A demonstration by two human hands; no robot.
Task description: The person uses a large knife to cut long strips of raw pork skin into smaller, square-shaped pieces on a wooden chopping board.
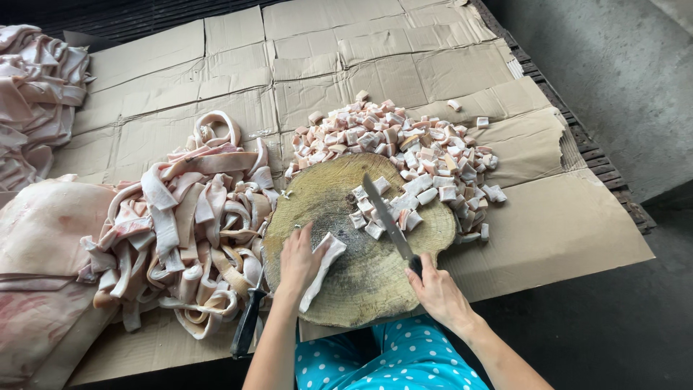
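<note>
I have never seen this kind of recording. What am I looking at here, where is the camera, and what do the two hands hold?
The camera sits on a person's head and looks down at their own bare hands. The left hand presses a pale meat strip onto a round wooden chopping block. The right hand grips a knife, its blade lying among cut pieces. Behind the block is a heap of meat cubes; to the left, a pile of long strips. Everything rests on flattened cardboard. A second knife lies by the left wrist.
</note>
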